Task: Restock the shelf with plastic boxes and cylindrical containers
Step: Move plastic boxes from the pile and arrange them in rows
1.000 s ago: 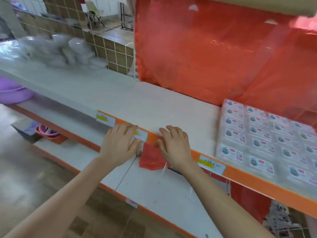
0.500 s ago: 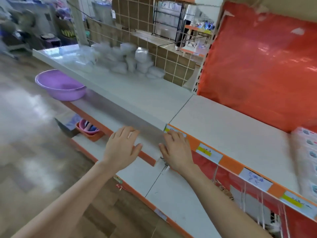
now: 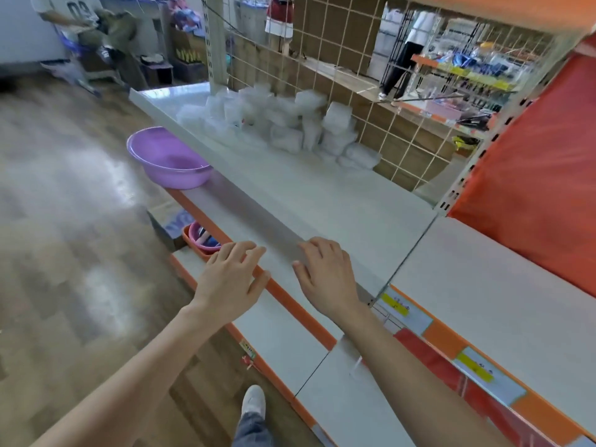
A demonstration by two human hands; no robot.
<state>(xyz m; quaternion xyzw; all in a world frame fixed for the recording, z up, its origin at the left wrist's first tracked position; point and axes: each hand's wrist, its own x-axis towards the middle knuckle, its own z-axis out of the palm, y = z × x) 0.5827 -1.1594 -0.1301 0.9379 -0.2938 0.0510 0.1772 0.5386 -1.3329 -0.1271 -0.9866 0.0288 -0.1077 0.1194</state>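
Hands at the shelf (image 3: 322, 201) front. The left hand (image 3: 230, 282) and right hand (image 3: 325, 275) were spread with fingers straight, gripping nothing, apparently poised to reach for stock. The plastic boxes (image 3: 283, 124) lay heaped against the wire grid (image 3: 325, 46) at the far end (blurred; no cylinders distinguishable), well apart from both hands, likely awaiting arrangement.

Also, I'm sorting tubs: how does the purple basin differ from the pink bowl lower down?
The purple basin stands alone and mostly in view; the pink bowl sits nested in an orange tub, partly hidden. The purple basin sits a tier higher than the pink bowl. Both are round and open-topped.
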